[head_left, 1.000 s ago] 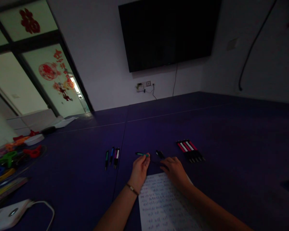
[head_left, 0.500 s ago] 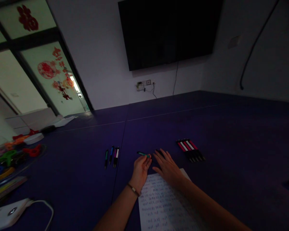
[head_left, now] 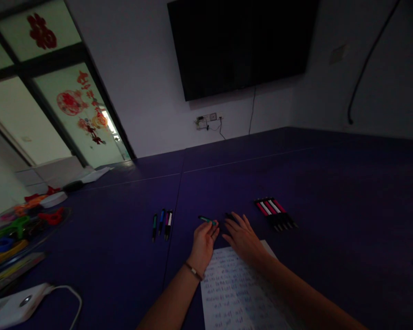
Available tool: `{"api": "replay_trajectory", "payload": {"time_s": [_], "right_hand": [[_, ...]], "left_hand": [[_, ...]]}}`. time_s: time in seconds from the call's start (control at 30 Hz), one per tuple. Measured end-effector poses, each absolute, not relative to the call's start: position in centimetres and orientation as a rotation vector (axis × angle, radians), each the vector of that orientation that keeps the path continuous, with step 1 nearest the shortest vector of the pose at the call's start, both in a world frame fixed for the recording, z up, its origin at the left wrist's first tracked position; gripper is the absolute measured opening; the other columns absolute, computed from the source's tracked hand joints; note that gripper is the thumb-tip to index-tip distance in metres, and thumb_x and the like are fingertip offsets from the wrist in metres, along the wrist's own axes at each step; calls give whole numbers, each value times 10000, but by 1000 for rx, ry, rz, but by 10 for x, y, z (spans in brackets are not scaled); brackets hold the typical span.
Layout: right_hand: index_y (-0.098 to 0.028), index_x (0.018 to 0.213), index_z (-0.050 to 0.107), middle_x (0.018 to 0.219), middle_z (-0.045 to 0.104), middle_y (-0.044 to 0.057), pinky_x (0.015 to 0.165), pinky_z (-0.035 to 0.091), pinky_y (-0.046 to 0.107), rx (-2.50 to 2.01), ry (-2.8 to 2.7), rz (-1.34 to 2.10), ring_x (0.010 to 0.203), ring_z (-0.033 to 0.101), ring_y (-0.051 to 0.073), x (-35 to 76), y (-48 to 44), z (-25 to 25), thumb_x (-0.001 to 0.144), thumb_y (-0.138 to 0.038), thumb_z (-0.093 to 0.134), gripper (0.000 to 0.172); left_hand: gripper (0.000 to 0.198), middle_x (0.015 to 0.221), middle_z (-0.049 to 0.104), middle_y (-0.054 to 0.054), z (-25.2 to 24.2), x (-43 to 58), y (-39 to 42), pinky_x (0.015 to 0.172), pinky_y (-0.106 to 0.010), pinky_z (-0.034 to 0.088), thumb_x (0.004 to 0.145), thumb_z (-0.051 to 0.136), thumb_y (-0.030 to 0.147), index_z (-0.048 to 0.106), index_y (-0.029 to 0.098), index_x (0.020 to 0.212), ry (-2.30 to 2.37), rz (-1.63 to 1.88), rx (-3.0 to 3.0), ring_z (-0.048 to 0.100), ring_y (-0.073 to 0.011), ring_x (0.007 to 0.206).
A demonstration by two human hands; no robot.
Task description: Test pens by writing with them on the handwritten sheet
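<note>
Well, scissors [head_left: 51, 216] in clear tray [head_left: 69, 214]; left hand [head_left: 204, 242] pinching green pen [head_left: 204, 218]; right hand [head_left: 243, 236] spread

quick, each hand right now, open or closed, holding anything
Left hand: closed, holding a green pen.
Right hand: open, spread beside a mostly hidden dark pen; contact cannot be told.

We see a dim, underexposed room, its strongest light coming through the decorated glass panel [head_left: 67, 123] at the upper left. A faint sheen lies on the purple table [head_left: 124, 206] near that panel; the surface sinks into darkness toward the right. The television [head_left: 241, 46] shows almost solid black. We find the handwritten sheet [head_left: 223, 293] too soft to read, shaded beside the right forearm [head_left: 289, 284], and wide-angle stretching near the edges.
</note>
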State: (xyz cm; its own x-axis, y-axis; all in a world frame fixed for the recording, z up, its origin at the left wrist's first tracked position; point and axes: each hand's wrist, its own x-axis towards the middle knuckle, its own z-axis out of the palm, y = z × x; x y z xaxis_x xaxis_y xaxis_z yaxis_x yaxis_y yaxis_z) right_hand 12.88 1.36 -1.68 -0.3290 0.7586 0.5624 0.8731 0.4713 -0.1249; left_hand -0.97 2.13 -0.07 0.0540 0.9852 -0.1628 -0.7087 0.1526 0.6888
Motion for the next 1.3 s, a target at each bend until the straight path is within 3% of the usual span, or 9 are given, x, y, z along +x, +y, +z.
{"api": "replay_trajectory", "payload": {"time_s": [0.63, 0.8, 1.07, 1.3], "right_hand": [[-215, 964, 613, 1029, 612, 36, 973, 213, 508, -1374, -2161, -228, 1144, 370, 246, 132, 17, -19, 822, -151, 351, 305], [-235, 1080, 551, 1108, 577, 31, 968, 202, 526, -1341, -2213, -195, 1166, 341, 251, 130, 14, -15, 817, -164, 379, 323], [-232, 992, 607, 1060, 605, 33, 976, 163, 526, -1348, -2268, -126, 1163, 353, 238, 132, 13, -12, 808, -106, 365, 328], [-231, 807, 654, 898, 650, 14, 951, 249, 438, -1348, -2204, -62, 1037, 454, 206, 134, 12, -8, 784, -75, 420, 282]], "left_hand": [[98, 728, 646, -42, 1, -9, 20, 779, -295, 432, 589, 664, 152, 579, 130, 631, 711, 1368, 471, 608, -146, 756], [98, 717, 646, -37, 1, -9, 21, 772, -285, 430, 580, 670, 141, 582, 129, 621, 681, 1364, 459, 605, -132, 718], [112, 705, 645, -40, -2, -9, 22, 765, -288, 433, 565, 678, 146, 581, 126, 617, 680, 1373, 454, 605, -136, 715], [119, 697, 646, -44, 0, -8, 21, 768, -297, 435, 556, 682, 135, 578, 127, 613, 698, 1380, 441, 609, -150, 732]]}}
